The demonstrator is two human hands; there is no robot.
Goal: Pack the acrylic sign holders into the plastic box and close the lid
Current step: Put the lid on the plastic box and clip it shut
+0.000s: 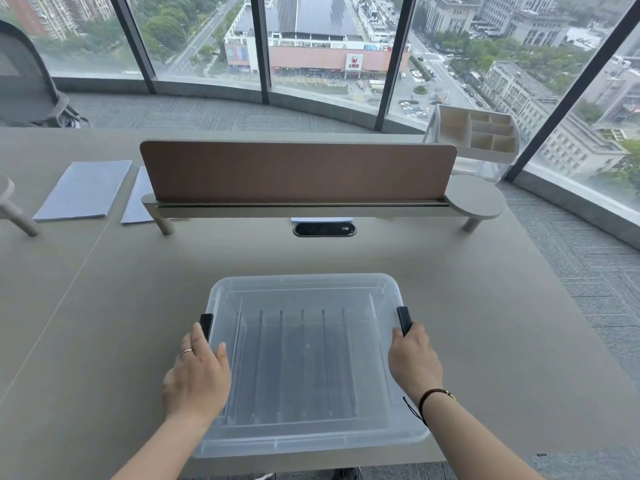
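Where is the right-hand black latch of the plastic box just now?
In the head view, the right black latch sits on the plastic box's right rim, just above the right hand, whose fingers touch it.

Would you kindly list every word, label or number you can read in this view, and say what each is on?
"大润发", partly blurred: white sign on the mall outside the window.
Other storefront signs on the mall: too small to read.
Plastic box, its lid, black latches, papers: no text visible.

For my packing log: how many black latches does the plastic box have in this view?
2. One black latch sits on the left side of the plastic box, by the left hand; the other black latch sits on the right side, at the right hand. None seems hidden.
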